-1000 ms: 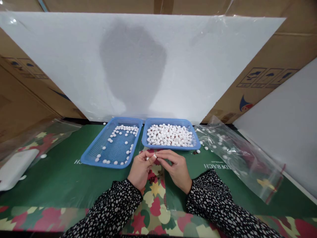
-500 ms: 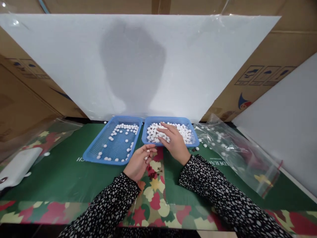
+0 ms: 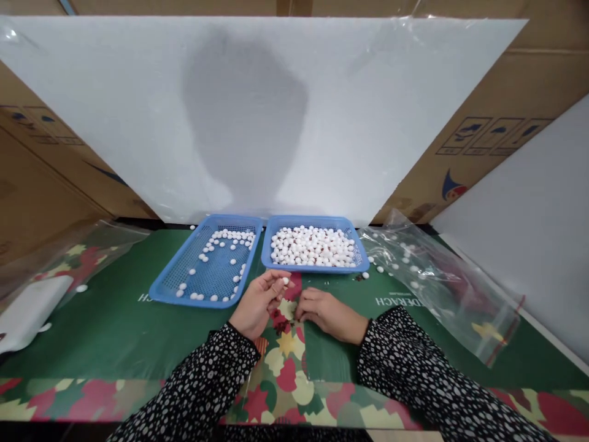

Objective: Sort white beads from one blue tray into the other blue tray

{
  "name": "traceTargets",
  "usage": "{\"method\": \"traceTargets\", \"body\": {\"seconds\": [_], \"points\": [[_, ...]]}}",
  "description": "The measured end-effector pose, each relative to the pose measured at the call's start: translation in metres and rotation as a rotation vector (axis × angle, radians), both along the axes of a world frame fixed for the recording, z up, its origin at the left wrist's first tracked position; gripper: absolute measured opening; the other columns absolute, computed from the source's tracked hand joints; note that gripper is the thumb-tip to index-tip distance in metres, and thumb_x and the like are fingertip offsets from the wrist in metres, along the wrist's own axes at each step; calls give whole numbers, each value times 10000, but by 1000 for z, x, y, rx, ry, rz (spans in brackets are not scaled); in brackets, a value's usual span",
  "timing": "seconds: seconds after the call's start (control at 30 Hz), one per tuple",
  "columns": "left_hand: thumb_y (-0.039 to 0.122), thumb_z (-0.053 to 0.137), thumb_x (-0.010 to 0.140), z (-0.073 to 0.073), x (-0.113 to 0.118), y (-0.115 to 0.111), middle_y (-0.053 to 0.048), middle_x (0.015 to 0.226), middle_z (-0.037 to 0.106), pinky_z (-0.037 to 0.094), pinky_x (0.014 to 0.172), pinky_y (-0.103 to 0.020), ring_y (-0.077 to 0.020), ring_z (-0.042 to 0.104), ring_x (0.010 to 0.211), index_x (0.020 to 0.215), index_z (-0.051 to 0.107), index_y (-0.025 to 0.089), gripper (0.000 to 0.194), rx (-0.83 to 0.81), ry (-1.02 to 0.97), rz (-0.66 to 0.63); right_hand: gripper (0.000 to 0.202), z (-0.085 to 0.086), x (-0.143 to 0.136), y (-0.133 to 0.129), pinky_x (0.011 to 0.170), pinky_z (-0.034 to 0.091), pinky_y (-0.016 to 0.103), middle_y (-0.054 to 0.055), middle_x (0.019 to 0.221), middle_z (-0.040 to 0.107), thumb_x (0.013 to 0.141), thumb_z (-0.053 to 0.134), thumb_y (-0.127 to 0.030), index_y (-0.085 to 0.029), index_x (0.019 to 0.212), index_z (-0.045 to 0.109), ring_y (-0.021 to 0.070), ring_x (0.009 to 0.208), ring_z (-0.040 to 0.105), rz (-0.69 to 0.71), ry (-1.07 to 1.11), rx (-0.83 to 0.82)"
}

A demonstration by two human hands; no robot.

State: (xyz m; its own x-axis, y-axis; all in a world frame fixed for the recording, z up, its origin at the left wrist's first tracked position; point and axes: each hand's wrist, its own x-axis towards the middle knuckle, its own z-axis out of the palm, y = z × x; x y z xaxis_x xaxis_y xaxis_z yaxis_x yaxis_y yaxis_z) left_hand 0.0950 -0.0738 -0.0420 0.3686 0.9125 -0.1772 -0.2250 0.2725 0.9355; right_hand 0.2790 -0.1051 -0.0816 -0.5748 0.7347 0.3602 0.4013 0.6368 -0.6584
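Observation:
My left hand (image 3: 260, 302) is closed on a small white ball (image 3: 286, 281), which shows at its fingertips in front of the two baskets. To its right, my right hand (image 3: 329, 314) is low over the mat with its fingers pressed together; whatever they hold is hidden. Many white balls fill the right blue basket (image 3: 317, 269). The left blue basket (image 3: 172, 270) holds several white balls, mostly along its edges. Small dark red bits (image 3: 280, 323) lie on the patterned strip between my hands.
A clear plastic bag (image 3: 442, 294) with some white balls lies at the right, and another clear bag (image 3: 99, 245) at the left. Near the left edge is a white object (image 3: 34, 313). A white board (image 3: 340, 110) and cardboard (image 3: 488, 141) stand behind.
My right hand has moved from over the right basket down to the mat, and its fingers have closed. My left thumb and fingers have come together around a white ball.

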Motion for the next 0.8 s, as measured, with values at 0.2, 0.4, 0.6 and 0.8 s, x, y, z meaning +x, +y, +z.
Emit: {"method": "traceTargets", "body": {"seconds": [0.2,0.4,0.6,0.8], "points": [[351,801,681,-4,-1,1,28,607,552,184,406,-170,-28,303,449,848,638,130,321,-13,-5,42,91,14,2,-6,758,488,304,23,848,635,906,577,-191,-198,847,646,164,811,595,-77,174,-114],[349,793,692,-3,2,-1,-6,661,585,195,420,-174,-38,346,477,877,678,119,317,-12,2,5,111,27,-9,-2,814,507,329,53,973,634,862,637,-287,-191,807,634,181,911,612,-253,674,-269],[330,801,685,-4,3,-3,52,539,465,167,429,-182,-39,298,449,761,629,142,266,7,4,-14,131,26,-14,-1,789,497,319,43,908,632,850,654,-306,-188,795,656,175,856,604,-285,644,-252],[299,797,688,-6,3,-5,22,589,531,237,466,-182,-56,386,497,680,599,142,253,87,54,36,102,24,-16,-5,760,490,295,35,884,641,852,653,-278,-189,805,641,171,835,607,-304,665,-249]]}}
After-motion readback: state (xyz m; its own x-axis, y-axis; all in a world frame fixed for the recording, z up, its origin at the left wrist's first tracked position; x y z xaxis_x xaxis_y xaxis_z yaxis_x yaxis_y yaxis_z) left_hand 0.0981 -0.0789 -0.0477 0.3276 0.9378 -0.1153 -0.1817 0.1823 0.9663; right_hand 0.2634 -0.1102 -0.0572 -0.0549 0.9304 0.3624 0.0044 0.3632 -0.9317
